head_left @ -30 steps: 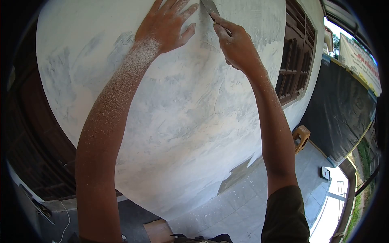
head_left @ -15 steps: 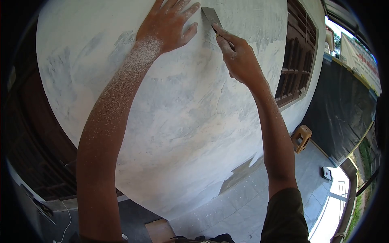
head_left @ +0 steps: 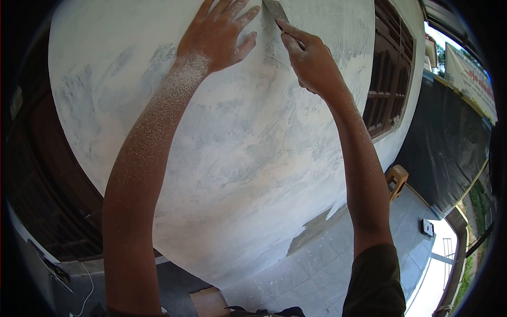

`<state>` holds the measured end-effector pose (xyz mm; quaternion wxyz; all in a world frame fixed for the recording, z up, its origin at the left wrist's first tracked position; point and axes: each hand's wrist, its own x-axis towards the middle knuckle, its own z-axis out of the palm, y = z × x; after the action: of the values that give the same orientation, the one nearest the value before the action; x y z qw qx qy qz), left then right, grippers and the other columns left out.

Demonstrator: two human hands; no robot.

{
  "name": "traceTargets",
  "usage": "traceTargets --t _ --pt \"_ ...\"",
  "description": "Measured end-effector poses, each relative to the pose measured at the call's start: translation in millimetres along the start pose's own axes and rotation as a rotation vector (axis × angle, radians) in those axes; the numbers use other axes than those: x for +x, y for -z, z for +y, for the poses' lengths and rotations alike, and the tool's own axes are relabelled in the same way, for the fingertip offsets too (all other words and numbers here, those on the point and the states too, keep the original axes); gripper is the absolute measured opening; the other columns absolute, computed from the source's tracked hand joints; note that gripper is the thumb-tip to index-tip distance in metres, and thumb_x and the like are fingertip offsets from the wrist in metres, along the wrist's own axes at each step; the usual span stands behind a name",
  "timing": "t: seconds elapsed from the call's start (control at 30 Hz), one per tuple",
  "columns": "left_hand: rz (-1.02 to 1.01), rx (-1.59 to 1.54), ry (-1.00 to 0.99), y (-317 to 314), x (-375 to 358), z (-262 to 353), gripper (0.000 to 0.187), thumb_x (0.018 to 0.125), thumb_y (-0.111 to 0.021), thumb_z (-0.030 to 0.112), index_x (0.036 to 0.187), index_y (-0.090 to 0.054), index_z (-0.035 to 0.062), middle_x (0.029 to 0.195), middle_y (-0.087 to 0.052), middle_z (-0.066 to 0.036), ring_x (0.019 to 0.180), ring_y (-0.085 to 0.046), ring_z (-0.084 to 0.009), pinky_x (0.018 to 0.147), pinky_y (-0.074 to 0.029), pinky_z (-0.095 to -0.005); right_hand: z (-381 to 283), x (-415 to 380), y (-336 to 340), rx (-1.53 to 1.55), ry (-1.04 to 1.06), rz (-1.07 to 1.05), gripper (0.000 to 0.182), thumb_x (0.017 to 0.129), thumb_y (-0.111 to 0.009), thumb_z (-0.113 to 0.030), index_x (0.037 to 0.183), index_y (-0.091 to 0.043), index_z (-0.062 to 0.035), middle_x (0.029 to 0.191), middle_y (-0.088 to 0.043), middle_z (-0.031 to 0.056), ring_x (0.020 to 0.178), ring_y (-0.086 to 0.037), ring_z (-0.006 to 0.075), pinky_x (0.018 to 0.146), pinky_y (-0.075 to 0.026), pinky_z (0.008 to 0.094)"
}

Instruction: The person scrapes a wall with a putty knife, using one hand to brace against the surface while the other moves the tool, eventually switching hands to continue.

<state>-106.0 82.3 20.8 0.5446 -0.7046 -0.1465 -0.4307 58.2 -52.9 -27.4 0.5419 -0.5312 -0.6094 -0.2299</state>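
Near twelve o'clock, before the patchy white wall (head_left: 232,153), I see a scraper (head_left: 275,10), gripped in the right hand (head_left: 312,63) at one o'clock. Toward eleven, the dusty left hand (head_left: 216,41) lies splayed against that wall, released. A brown window (head_left: 390,71) sits at two, a tan stool (head_left: 400,172) at three.

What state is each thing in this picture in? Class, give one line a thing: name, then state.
Left hand: open, fingers spread, dusted white
Right hand: closed around the scraper
Scraper: held, blade pointing up; contact unclear
Wall: patchy white and grey
Window: appears shut
Stool: appears upright
Black sheet: hung, creased
Floor: spattered white
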Motion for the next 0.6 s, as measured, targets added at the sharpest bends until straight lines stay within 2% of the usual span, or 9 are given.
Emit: traceTargets --t 0.17,0.23,0.33,0.4,0.43,0.5,0.53,0.6 --pt "0.038 -0.023 0.002 -1 1 -2 0.064 0.099 -0.045 0.046 0.152 -0.04 0.0093 0.161 -0.031 -0.015 0.152 -0.02 -0.0299 0.126 -0.008 -0.0502 -2 -4 1 -0.003 -0.03 -0.049 0.039 0.103 -0.048 -0.023 0.138 -0.06 -0.01 0.089 -0.074 0.0184 0.059 -0.062 0.0168 0.065 -0.053 0.0342" --pt "-0.029 0.012 -0.008 1 0 -2 0.064 0.1 -0.043 0.047 0.152 -0.039 0.0092 0.162 -0.029 -0.015 0.152 -0.019 -0.0301 0.126 -0.008 -0.0502 -3 2 3 0.011 -0.043 -0.031 0.039 0.103 -0.048 -0.023 0.138 -0.061 -0.0099 0.089 -0.074 0.0184 0.057 -0.06 0.0161 0.063 -0.053 0.0342" --pt "-0.024 -0.012 0.006 3 -2 -1 0.065 0.1 -0.042 0.047 0.152 -0.038 0.0088 0.163 -0.027 -0.015 0.153 -0.018 -0.0298 0.126 -0.007 -0.0502 -2 -2 1 -0.019 -0.051 -0.062 0.039 0.103 -0.048 -0.023 0.138 -0.061 -0.0101 0.088 -0.074 0.0185 0.056 -0.06 0.0164 0.062 -0.052 0.034" --pt "-0.012 -0.017 0.001 -3 -2 -2 0.065 0.1 -0.042 0.047 0.152 -0.038 0.0083 0.163 -0.027 -0.015 0.153 -0.017 -0.0297 0.126 -0.007 -0.0502 7 -14 -6 -0.019 0.047 -0.015 0.041 0.107 -0.047 -0.03 0.145 -0.054 -0.0177 0.065 -0.062 0.0053 0.041 -0.041 0.0089 0.041 -0.041 0.0279" --pt "0.009 -0.019 -0.005 -6 0 -2 0.065 0.1 -0.043 0.047 0.152 -0.039 0.0078 0.163 -0.027 -0.015 0.153 -0.017 -0.0295 0.126 -0.007 -0.0502 10 -13 -7 -0.021 0.049 -0.015 0.041 0.107 -0.047 -0.03 0.145 -0.054 -0.0177 0.065 -0.062 0.0053 0.041 -0.041 0.0089 0.041 -0.041 0.0279" --pt "0.009 -0.01 0.001 -3 1 -3 0.065 0.1 -0.043 0.047 0.152 -0.039 0.0078 0.163 -0.027 -0.015 0.153 -0.017 -0.0296 0.126 -0.007 -0.0502 7 -7 -7 -0.011 0.083 0.034 0.039 0.103 -0.048 -0.021 0.137 -0.061 -0.0093 0.083 -0.073 0.0182 0.056 -0.061 0.0171 0.061 -0.052 0.0331" --pt "-0.003 -0.01 -0.001 -2 0 -2 0.065 0.1 -0.044 0.047 0.152 -0.039 0.0077 0.163 -0.028 -0.015 0.153 -0.017 -0.0297 0.126 -0.007 -0.0502 6 -3 -7 -0.011 0.08 0.033 0.039 0.103 -0.048 -0.021 0.137 -0.061 -0.0093 0.083 -0.073 0.0182 0.056 -0.061 0.0171 0.061 -0.052 0.0331" --pt "-0.029 -0.002 -0.003 3 -1 -1 0.066 0.1 -0.044 0.047 0.152 -0.038 0.008 0.163 -0.027 -0.015 0.153 -0.017 -0.0297 0.126 -0.007 -0.0502 7 5 -8 -0.015 0.078 0.048 0.041 0.107 -0.046 -0.03 0.144 -0.056 -0.0169 0.064 -0.061 0.0055 0.041 -0.042 0.0093 0.044 -0.043 0.0282"
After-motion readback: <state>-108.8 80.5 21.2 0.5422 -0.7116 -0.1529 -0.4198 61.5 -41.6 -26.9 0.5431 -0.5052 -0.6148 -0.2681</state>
